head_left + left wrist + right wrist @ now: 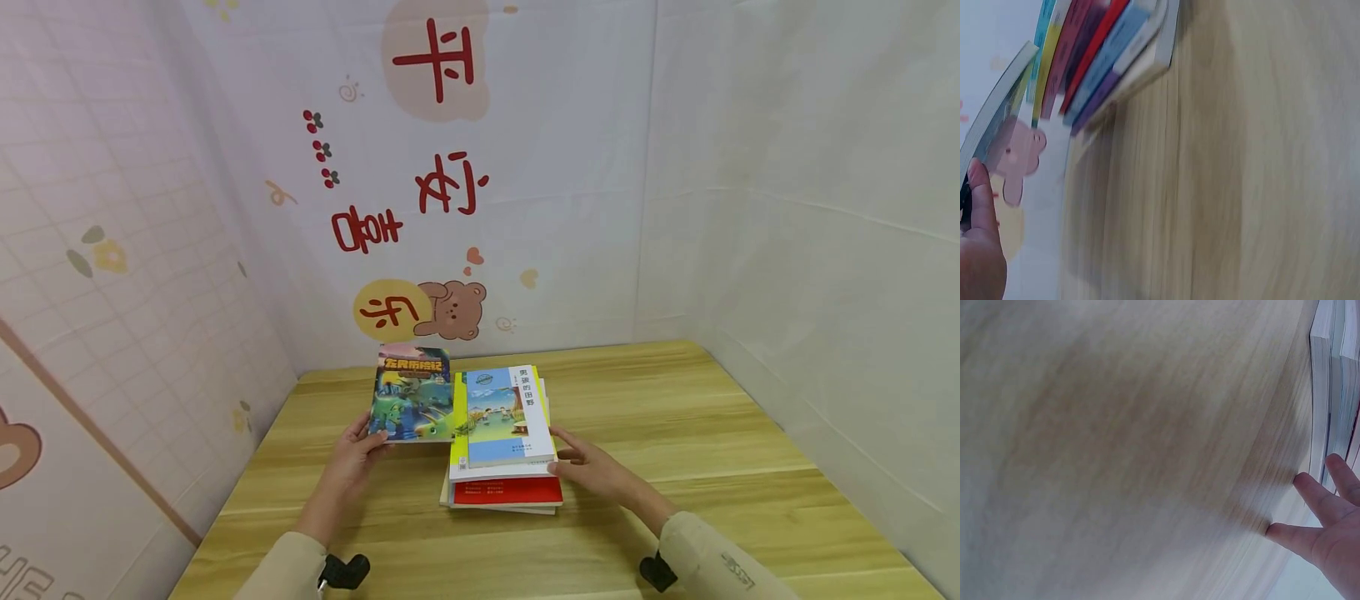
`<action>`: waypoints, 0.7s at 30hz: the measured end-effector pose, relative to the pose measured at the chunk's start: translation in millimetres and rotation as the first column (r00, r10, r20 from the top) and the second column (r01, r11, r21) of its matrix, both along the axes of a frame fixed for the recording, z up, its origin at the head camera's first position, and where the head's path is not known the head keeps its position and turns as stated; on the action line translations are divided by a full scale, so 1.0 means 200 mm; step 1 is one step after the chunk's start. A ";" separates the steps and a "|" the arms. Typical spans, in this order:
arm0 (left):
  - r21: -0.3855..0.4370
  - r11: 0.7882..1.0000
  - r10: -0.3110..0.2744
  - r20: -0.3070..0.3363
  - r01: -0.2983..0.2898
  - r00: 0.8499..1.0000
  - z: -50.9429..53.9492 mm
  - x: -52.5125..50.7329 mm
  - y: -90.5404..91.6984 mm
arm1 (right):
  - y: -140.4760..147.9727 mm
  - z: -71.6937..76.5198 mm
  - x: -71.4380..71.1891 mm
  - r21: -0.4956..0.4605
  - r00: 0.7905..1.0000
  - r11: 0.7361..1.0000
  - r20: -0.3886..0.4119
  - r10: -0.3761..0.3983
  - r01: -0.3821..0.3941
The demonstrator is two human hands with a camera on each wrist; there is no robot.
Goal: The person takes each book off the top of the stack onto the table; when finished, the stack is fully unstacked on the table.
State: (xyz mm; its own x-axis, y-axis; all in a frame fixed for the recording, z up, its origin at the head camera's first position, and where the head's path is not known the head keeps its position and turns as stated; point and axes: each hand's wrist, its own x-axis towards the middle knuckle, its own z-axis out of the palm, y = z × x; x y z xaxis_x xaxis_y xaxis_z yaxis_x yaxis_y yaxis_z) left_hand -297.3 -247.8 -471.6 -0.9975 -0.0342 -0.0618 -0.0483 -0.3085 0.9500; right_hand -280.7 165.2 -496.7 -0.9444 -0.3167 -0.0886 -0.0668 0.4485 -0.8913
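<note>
Head view: white printed backdrop [570, 208] spreads beyond both sets of fingers [572, 442]. Wood-grain surface [675, 517] below them, reaching out past the right fingers. Book stack [504, 472] sits on it between left and right fingers, edges uneven. Topmost, just to the left of the right fingers: blue-and-white book [495, 417], waterside scene on cover. Dinosaur book [411, 398] in the grasp of the left hand [348, 462], thumb over the cover's lower left, fingers partly hidden behind. It is tilted, off the surface, beside the stack's left side; whether the two touch, cannot tell. Low in the stack, left of the right thumb and nearer the wearer: red book [510, 492]. Right hand [603, 477] at the stack's right side; right wrist view shows its fingers spread, nearly straight, released. Smallest: black wrist mounts [345, 572], nearer the wearer than the fingers.
</note>
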 end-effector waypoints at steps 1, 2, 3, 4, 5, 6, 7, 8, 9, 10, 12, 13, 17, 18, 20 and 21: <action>0.000 1.000 0.004 0.009 -0.004 1.000 0.00 -0.01 -0.02 | 0.00 0.00 0.00 0.001 1.000 1.000 0.000 -0.001 0.001; -0.001 1.000 0.009 0.015 -0.009 1.000 0.00 -0.02 -0.04 | 0.00 0.00 0.00 0.002 1.000 1.000 0.000 -0.002 0.002; -0.008 1.000 0.013 0.018 -0.013 1.000 0.00 -0.03 -0.06 | 0.01 0.00 0.00 0.003 1.000 1.000 0.000 -0.003 0.003; -0.013 1.000 0.021 0.019 -0.021 1.000 0.01 -0.04 -0.08 | 0.01 0.00 0.00 0.002 1.000 1.000 0.000 -0.003 0.003; -0.024 0.999 0.025 0.019 -0.024 1.000 0.01 -0.05 -0.09 | 0.01 0.00 0.00 0.002 1.000 1.000 0.001 -0.004 0.004; -0.033 0.999 0.031 0.018 -0.030 0.999 0.01 -0.06 -0.11 | 0.01 0.01 0.00 0.001 1.000 1.000 0.001 -0.005 0.005; -0.043 0.999 0.030 0.016 -0.030 0.999 0.01 -0.07 -0.13 | 0.01 0.01 0.00 0.000 1.000 1.000 0.000 -0.006 0.006; -0.049 0.998 0.038 0.014 -0.037 0.999 0.02 -0.08 -0.14 | 0.01 0.01 0.00 -0.002 1.000 1.000 0.001 -0.006 0.006; -0.064 0.997 0.041 0.015 -0.040 0.999 0.02 -0.09 -0.16 | 0.01 0.01 0.00 -0.004 1.000 1.000 0.002 -0.005 0.005; -0.066 0.997 0.050 0.018 -0.048 0.999 0.02 -0.10 -0.17 | 0.01 0.01 0.00 -0.007 1.000 1.000 0.002 -0.005 0.005; -0.072 0.995 0.066 0.030 -0.064 0.997 0.02 -0.13 -0.21 | 0.02 0.01 0.00 -0.011 1.000 1.000 0.004 -0.004 0.004; -0.079 0.995 0.072 0.036 -0.069 0.997 0.02 -0.14 -0.23 | 0.02 0.01 0.00 -0.010 1.000 1.000 0.004 -0.005 0.005; -0.118 0.989 0.093 0.066 -0.085 0.993 0.00 -0.19 -0.31 | 0.02 0.00 0.00 -0.016 1.000 1.000 0.006 -0.008 0.008; -0.130 0.988 0.095 0.072 -0.085 0.993 -0.01 -0.20 -0.33 | 0.02 0.00 0.00 -0.017 1.000 1.000 0.006 -0.010 0.010; -0.155 0.985 0.087 0.079 -0.074 0.993 -0.02 -0.21 -0.39 | 0.01 0.00 0.00 -0.021 1.000 1.000 0.006 -0.008 0.008; -0.160 0.985 0.081 0.082 -0.067 0.993 -0.03 -0.22 -0.42 | 0.01 0.00 0.00 -0.024 1.000 1.000 0.007 -0.006 0.006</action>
